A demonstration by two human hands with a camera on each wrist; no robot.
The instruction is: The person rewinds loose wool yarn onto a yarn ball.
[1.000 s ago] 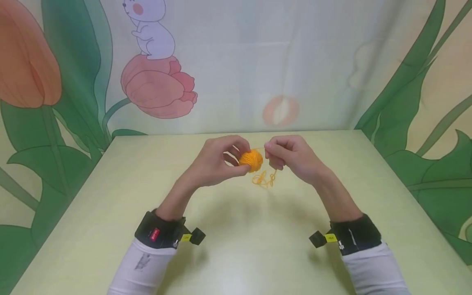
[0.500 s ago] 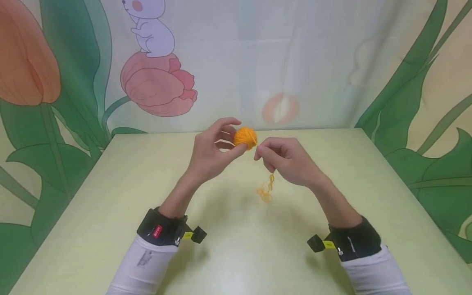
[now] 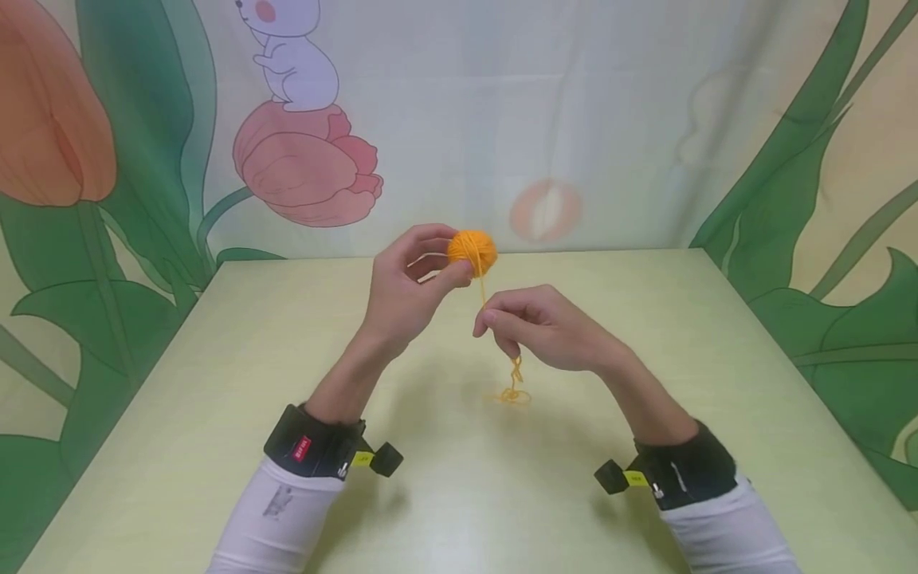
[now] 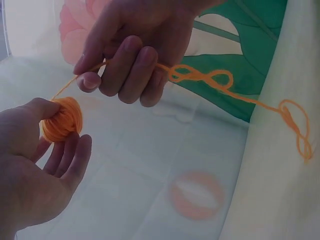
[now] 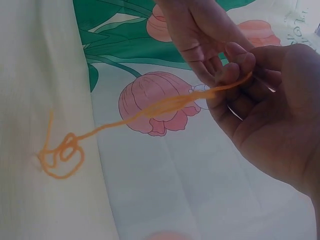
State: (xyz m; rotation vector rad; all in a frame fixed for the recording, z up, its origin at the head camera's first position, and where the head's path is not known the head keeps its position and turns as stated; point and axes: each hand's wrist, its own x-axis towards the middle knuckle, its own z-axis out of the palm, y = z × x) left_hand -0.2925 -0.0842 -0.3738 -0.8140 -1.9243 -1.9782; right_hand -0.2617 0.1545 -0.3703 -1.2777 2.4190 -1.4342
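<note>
My left hand (image 3: 410, 283) grips a small ball of orange yarn (image 3: 473, 252) between thumb and fingertips, raised above the far part of the table. Lower and to its right, my right hand (image 3: 547, 328) pinches the strand that runs down from the ball. In the left wrist view this strand is taut between the ball (image 4: 63, 121) and the pinching fingertips. Past the right hand, the yarn tail (image 5: 120, 123) hangs in twisted loops, and its loose end lies curled on the table. The ball is hidden from the right wrist camera.
The pale yellow table (image 3: 459, 494) reaches back to a printed curtain (image 3: 445, 127) with tulips and a white animal. Both forearms wear black wrist straps (image 3: 315, 441) with small black camera blocks.
The left hand has lifted the ball up and slightly left. The right hand has moved down and left, still pinching the strand, which now passes over the ball's front. The tail hangs lower.
</note>
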